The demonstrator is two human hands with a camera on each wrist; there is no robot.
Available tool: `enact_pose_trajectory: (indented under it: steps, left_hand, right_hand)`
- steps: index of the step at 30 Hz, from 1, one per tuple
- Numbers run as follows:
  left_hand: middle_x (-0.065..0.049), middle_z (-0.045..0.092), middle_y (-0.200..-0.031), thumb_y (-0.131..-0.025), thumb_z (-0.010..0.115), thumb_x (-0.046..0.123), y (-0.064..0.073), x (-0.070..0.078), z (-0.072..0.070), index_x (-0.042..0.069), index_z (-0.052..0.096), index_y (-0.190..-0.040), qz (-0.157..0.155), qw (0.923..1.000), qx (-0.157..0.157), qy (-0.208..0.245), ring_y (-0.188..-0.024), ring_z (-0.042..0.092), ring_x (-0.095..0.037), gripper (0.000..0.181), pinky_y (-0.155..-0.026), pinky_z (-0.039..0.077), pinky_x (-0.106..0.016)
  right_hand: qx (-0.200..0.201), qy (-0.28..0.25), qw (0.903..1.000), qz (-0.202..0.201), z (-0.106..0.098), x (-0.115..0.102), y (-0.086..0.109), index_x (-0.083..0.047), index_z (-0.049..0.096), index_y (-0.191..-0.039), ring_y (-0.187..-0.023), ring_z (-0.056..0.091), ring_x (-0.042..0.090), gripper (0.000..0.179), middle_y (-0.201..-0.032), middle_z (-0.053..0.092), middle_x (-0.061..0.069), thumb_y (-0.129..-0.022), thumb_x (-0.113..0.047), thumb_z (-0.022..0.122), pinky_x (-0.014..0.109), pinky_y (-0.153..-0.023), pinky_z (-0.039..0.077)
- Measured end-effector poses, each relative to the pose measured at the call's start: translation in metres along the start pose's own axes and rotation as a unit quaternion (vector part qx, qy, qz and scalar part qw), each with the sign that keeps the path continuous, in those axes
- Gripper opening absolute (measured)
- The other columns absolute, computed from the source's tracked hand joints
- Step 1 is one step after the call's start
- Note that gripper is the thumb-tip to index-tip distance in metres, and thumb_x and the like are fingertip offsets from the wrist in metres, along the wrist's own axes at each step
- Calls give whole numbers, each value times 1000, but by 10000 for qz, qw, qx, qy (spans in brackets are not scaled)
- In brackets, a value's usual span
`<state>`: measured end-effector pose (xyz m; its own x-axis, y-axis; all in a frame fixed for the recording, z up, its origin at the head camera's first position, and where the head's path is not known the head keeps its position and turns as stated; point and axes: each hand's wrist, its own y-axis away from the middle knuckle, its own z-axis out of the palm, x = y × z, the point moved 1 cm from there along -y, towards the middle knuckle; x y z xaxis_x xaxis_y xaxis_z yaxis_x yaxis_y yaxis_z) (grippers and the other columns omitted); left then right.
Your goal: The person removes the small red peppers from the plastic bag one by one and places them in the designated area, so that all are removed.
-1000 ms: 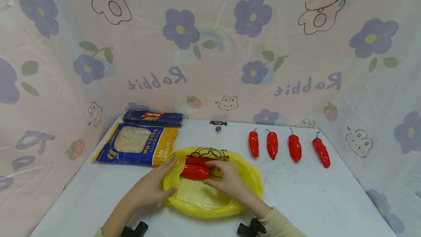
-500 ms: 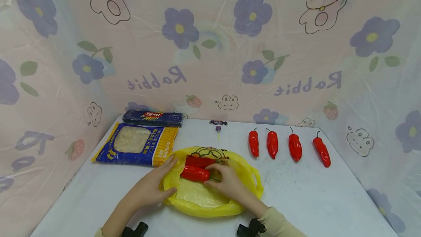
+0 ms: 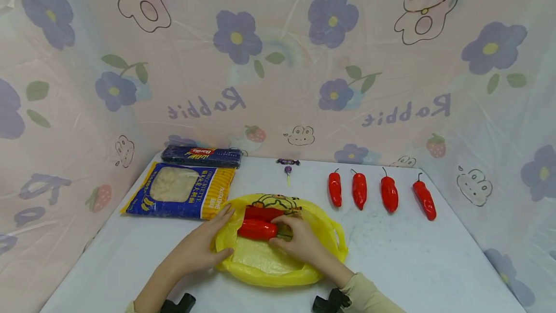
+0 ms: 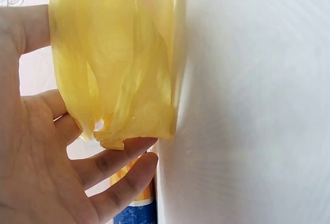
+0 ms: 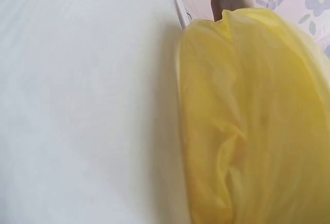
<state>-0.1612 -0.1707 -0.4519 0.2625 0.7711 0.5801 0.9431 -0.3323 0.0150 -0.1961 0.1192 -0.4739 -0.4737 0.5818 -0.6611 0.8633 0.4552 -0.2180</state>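
A yellow plastic bag (image 3: 278, 279) lies on its side, its mouth toward me. Inside it are two glossy red chili peppers: a nearer one (image 3: 257, 230) and another (image 3: 262, 213) behind it. My left hand (image 3: 197, 245) rests against the bag's left rim with spread, fairly straight fingers; the left wrist view shows these fingers (image 4: 111, 165) along the plastic. My right hand (image 3: 301, 240) reaches into the bag, thumb and fingers curled around the nearer pepper's stem end, the stem showing between them. In the right wrist view the bag (image 5: 258, 121) hides the fingers.
Several red peppers (image 3: 389, 196) stand in a row at the right. A blue-and-yellow pasta bag (image 3: 173, 191) and a spaghetti pack (image 3: 201, 157) lie back left. A wrapped candy (image 3: 288, 162) and a lollipop (image 3: 288, 173) lie behind the bag on the white table (image 3: 391, 264).
The right index finger has come down from the rear pepper toward the nearer pepper's stem. The nearer pepper has shifted slightly toward me. My left hand has stayed in place.
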Motion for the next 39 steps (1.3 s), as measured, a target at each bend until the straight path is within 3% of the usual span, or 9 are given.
enact_pose_trajectory:
  steps: [7,17,26,33,39]
  left_hand:
    - [-1,23,-177,-90,81,37,0,0,0,21,35,-168,54,10000,-14,-3,-155,36,-43,91,-119,36,-70]
    - [-1,22,-177,-90,81,37,0,0,1,22,35,-168,56,10000,-3,-14,-154,37,-44,91,-119,36,-71]
    - [-1,21,-177,-91,81,38,1,0,1,21,35,-168,83,10000,5,-18,-154,36,-45,91,-119,35,-71]
    - [-1,21,-177,-91,81,37,1,-2,1,21,35,-168,114,9999,36,-96,-154,37,-45,91,-120,35,-70]
    - [-1,22,-177,-90,81,36,1,-3,0,21,35,-168,83,9999,17,-84,-154,37,-45,91,-119,36,-70]
  right_hand:
    - [318,-167,9991,-243,-6,-7,1,-8,73,-122,-102,65,20,37,-119,76,2,-88,-17,85,34,-90,56]
    - [788,-379,9955,-375,-22,-18,3,-14,73,-120,-103,65,25,35,-114,73,-4,-86,-12,83,42,-87,59]
    - [1231,-566,9902,-340,-44,-29,5,-16,74,-122,-95,62,31,37,-109,70,-6,-86,-12,83,35,-73,57]
    - [1561,-677,9837,-575,-57,-34,7,-17,74,-120,-90,57,12,33,-103,70,-5,-88,-13,82,24,-68,54]
    - [1788,-834,9779,-698,-70,-42,11,-14,75,-118,-87,57,17,29,-97,68,-4,-89,-13,79,21,-66,51]
